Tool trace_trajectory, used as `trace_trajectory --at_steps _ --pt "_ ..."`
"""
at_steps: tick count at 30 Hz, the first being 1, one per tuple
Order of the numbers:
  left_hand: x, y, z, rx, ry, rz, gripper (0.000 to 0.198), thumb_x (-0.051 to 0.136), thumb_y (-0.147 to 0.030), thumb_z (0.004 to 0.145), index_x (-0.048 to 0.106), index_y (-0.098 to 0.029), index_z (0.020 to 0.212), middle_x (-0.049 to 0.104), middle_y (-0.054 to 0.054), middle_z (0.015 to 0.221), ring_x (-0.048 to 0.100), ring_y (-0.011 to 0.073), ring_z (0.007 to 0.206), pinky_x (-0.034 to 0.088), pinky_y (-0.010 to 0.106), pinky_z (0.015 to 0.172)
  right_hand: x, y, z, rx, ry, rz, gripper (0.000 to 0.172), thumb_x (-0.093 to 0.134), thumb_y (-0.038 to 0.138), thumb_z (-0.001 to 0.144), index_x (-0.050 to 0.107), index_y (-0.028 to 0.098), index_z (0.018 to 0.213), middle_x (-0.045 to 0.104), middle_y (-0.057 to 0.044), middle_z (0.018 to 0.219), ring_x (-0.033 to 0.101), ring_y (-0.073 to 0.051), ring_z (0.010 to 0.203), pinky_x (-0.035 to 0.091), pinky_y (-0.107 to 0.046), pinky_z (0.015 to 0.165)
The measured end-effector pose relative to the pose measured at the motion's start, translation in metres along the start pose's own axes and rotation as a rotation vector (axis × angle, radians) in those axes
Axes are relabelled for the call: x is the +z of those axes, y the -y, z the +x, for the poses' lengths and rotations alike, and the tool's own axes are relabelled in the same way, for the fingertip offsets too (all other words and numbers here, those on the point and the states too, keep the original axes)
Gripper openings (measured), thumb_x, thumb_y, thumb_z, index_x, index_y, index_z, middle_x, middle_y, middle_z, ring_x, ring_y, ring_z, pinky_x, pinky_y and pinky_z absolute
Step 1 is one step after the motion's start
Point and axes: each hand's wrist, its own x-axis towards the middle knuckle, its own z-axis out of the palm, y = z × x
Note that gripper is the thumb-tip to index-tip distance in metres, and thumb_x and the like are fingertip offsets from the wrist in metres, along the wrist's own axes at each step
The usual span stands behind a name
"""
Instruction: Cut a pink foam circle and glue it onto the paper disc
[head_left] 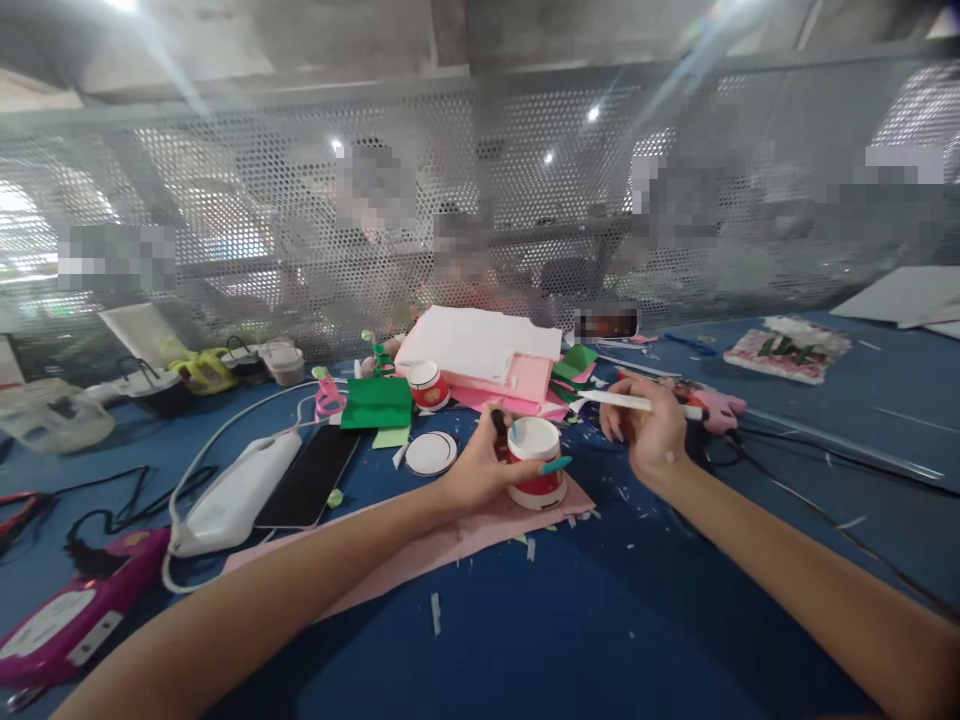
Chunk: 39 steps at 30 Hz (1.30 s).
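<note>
My left hand is wrapped round a small red and white jar that stands open on a pink sheet on the blue table. The jar's round white lid lies just left of the hand. My right hand is closed on a thin white stick that points left, above and to the right of the jar. A second red and white jar stands further back, beside a pink and white foam block.
A black phone and a white power bank with cables lie at the left. Green paper, scraps and a pink glue gun surround the work spot. A perforated metal screen stands behind the table; a magenta device sits near left.
</note>
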Motion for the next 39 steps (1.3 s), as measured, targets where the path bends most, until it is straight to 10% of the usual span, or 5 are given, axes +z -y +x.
trace_trajectory --at_steps 8,19,25,32,39 --pt "0.002 -0.006 -0.002 0.031 -0.01 -0.063 0.051 0.077 -0.033 0.065 0.038 -0.025 0.096 0.051 0.007 0.109 0.055 0.0263 0.104 0.046 0.045 0.088 -0.004 -0.006 -0.004 -0.143 0.001 0.008 0.031 0.05 0.044 0.075 0.052 0.02 0.055 0.042 0.003 0.037 0.039 -0.011 0.029 0.026 -0.022 0.028" --pt "0.002 0.0 -0.004 -0.004 -0.076 -0.126 0.058 0.082 -0.021 0.056 0.033 -0.024 0.087 0.046 0.0 0.094 0.055 0.0207 0.093 0.044 0.043 0.085 -0.01 -0.015 -0.016 0.04 0.197 0.008 0.024 0.048 0.04 0.076 0.051 0.022 0.06 0.043 0.003 0.04 0.041 -0.013 0.028 0.025 -0.023 0.023" --pt "0.001 -0.002 -0.003 0.001 -0.13 -0.16 0.058 0.082 -0.022 0.056 0.033 -0.024 0.086 0.05 0.0 0.091 0.057 0.0206 0.09 0.046 0.04 0.082 -0.013 0.004 -0.017 0.281 0.649 0.012 0.046 0.031 0.055 0.081 0.051 0.02 0.058 0.058 -0.008 0.05 0.055 -0.021 0.042 0.039 -0.031 0.037" --pt "-0.004 0.001 0.006 0.028 -0.537 -0.22 0.048 0.077 -0.036 0.063 0.037 -0.024 0.086 0.053 0.001 0.086 0.059 0.0221 0.091 0.049 0.036 0.078 -0.012 0.013 -0.025 0.239 0.931 -0.18 0.048 0.036 0.063 0.08 0.049 0.021 0.062 0.067 -0.011 0.079 0.061 -0.024 0.076 0.046 -0.038 0.071" --pt "-0.006 0.005 0.006 0.028 -0.514 -0.232 0.044 0.075 -0.033 0.066 0.039 -0.023 0.088 0.056 0.003 0.089 0.059 0.0226 0.095 0.049 0.035 0.078 -0.021 0.007 -0.022 0.203 0.917 -0.309 0.063 0.025 0.067 0.083 0.052 0.02 0.051 0.051 -0.003 0.04 0.043 -0.013 0.034 0.032 -0.027 0.038"
